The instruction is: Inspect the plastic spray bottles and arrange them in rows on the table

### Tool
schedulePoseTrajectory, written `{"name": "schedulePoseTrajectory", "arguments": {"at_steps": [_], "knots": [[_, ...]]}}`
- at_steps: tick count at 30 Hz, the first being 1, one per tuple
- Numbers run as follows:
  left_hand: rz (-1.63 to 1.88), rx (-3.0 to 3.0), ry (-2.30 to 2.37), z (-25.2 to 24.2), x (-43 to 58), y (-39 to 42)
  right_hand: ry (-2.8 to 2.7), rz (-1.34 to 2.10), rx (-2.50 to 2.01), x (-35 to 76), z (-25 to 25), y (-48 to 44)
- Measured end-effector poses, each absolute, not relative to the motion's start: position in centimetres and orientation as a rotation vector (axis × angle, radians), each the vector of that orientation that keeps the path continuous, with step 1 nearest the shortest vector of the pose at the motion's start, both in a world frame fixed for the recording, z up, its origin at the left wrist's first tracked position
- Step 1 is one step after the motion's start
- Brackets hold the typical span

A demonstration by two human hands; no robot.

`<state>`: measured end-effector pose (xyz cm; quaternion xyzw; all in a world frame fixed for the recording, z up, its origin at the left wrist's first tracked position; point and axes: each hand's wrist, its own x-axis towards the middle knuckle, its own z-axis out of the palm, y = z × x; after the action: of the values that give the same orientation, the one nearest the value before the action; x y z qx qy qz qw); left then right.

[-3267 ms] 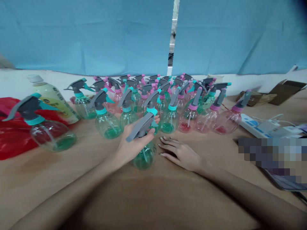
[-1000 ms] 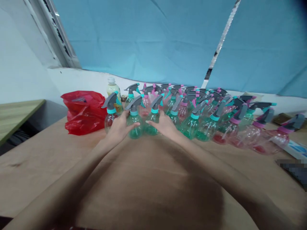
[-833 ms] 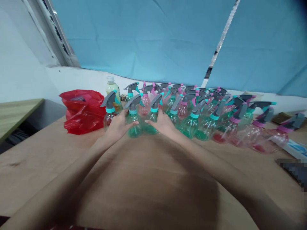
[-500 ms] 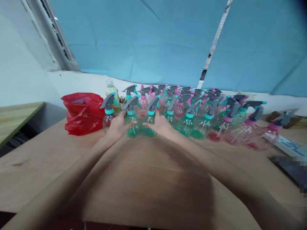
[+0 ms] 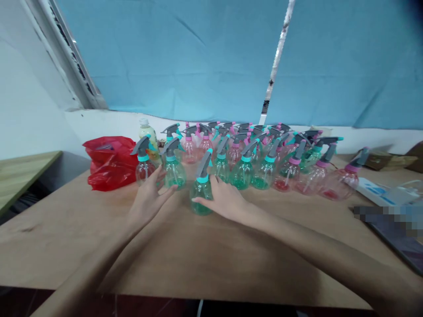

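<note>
My right hand [image 5: 228,200] is wrapped round a green spray bottle [image 5: 201,199] with a turquoise collar and a grey trigger head. That bottle stands forward of the others, its head leaning a little to the right. My left hand [image 5: 150,196] is off any bottle, its fingers apart and thumb stretched toward the right. Just behind it is another green spray bottle [image 5: 175,172]. A clear spray bottle with a turquoise collar [image 5: 142,169] stands to its left, partly behind my fingers. Several more green and pink spray bottles are grouped behind and to the right.
A red plastic bag [image 5: 110,165] sits left of the bottles, near a pale drink bottle [image 5: 147,132] with a white cap. On the right lie a dark flat device [image 5: 393,240], a blue and white packet [image 5: 372,190] and a brown bundle [image 5: 383,159]. The wooden table [image 5: 185,259] ends toward me.
My right hand has brought a green spray bottle out of the front row toward me. My left hand has come off its green spray bottle and drawn back. The view has shifted slightly.
</note>
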<state>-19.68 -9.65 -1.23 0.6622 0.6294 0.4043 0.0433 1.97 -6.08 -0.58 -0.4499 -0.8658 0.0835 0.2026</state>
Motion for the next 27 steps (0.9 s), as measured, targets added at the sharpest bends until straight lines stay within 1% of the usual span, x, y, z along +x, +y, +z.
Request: {"name": "schedulePoseTrajectory", "arguments": {"at_steps": [2,4,8,12,16,22,27], "knots": [[1.233,1.936,1.771,-0.5,-18.2,-10.7,-2.427,0.187,-1.22,3.0,-0.8,-7.1],[1.141,1.94,1.624,0.5,-16.0,-11.3,-2.423,0.143,-1.204,4.0,-1.0,-8.1],[0.994,2.067,1.411,1.9,-10.8,-11.5,-2.418,0.049,-1.242,6.0,-1.3,-10.1],[1.011,2.059,1.338,1.5,-6.3,-11.0,-2.411,-0.04,-1.211,8.1,-1.7,-11.7],[1.152,1.956,1.155,0.5,-3.1,-10.3,-2.357,-0.05,-1.284,10.1,-2.3,-12.3],[1.195,1.901,1.155,-0.1,-0.9,-9.0,-2.293,-0.035,-1.272,12.1,-3.2,-11.6],[1.204,1.902,1.253,-0.6,-0.7,-8.0,-2.365,0.073,-1.086,14.1,-3.9,-10.1]]}}
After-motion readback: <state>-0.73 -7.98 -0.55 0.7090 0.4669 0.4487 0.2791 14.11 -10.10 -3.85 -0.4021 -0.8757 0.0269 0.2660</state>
